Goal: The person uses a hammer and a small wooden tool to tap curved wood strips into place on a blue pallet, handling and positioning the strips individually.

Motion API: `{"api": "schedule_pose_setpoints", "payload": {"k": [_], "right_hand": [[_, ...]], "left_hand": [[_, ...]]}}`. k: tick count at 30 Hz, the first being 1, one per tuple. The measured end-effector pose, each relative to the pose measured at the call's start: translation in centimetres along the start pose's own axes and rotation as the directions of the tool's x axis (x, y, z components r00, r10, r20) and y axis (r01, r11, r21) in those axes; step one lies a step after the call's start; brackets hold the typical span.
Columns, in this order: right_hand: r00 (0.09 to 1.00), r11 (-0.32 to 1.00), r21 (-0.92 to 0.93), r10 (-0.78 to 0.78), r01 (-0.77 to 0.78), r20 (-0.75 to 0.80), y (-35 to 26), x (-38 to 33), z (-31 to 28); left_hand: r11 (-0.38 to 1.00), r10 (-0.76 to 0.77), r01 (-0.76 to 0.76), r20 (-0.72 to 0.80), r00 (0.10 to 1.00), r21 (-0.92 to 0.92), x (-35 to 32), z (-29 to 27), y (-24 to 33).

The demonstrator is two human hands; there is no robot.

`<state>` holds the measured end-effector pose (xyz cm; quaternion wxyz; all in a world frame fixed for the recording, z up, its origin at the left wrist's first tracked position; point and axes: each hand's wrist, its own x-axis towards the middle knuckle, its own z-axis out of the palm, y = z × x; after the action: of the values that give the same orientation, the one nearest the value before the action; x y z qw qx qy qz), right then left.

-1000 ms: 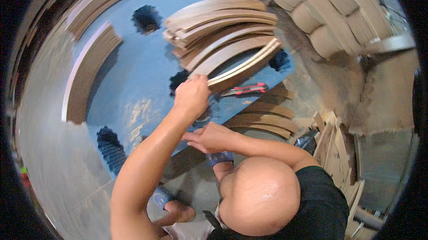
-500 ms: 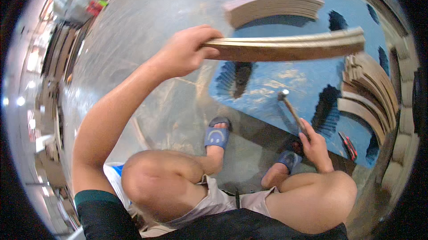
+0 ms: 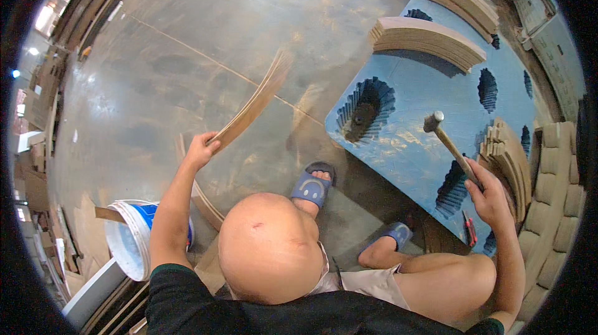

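My left hand (image 3: pixel 202 151) is closed around the near end of a curved wooden slat (image 3: pixel 252 104). The slat, layered along its edge, is blurred and tilts up and away over the concrete floor. My right hand (image 3: pixel 489 192) grips a hammer (image 3: pixel 453 147) by its wooden handle, the head raised over a blue plastic pallet (image 3: pixel 398 160). Beside that hand, a pile of curved wooden pieces (image 3: pixel 507 164) sits on the pallet's right side. Farther off, two neat stacks, a curved wooden stack (image 3: pixel 430 42) and another curved stack (image 3: pixel 461 2), also lie on it.
A red-handled tool (image 3: pixel 469 230) lies near the pallet's front corner. Left of me stands a white and blue bucket (image 3: pixel 128 241) with a wooden piece across its rim. Another curved strip (image 3: pixel 207 205) lies by my knee. Stacked bundles (image 3: pixel 551 185) line the right side.
My left hand has swung the wooden slat from above the pallet down and left over the floor. My right hand has shifted right and slightly up with the hammer. The view has turned left.
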<state>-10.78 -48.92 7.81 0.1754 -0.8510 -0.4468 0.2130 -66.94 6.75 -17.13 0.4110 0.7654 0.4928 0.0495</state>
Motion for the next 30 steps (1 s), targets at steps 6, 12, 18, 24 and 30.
{"api": "schedule_pose_setpoints", "payload": {"k": [6,12,18,24,30], "right_hand": [[0.995,0.999,0.018,0.042,-0.044,0.085,-7.0,2.0,-2.4],[0.988,0.994,-0.053,-0.087,0.094,0.128,-9.3,1.7,-1.7],[0.981,0.988,-0.114,-0.082,0.103,0.173,-10.0,1.4,-1.4],[0.981,0.991,-0.120,-0.028,0.052,0.192,-11.3,1.2,-2.0],[0.980,0.986,-0.122,-0.091,0.114,0.177,-11.2,1.1,-1.7]], "left_hand": [[0.981,-0.155,0.165,0.095,0.983,-0.102,0.2,5.4,-9.5],[0.991,-0.133,0.133,0.008,0.991,-0.003,0.8,6.7,-11.1],[0.942,-0.163,0.184,-0.097,0.982,0.280,1.7,4.7,-11.1],[0.889,0.044,0.075,-0.247,0.968,0.452,-0.1,7.0,-3.9],[0.803,0.264,-0.122,-0.163,0.951,0.583,1.1,10.2,-1.0]]}}
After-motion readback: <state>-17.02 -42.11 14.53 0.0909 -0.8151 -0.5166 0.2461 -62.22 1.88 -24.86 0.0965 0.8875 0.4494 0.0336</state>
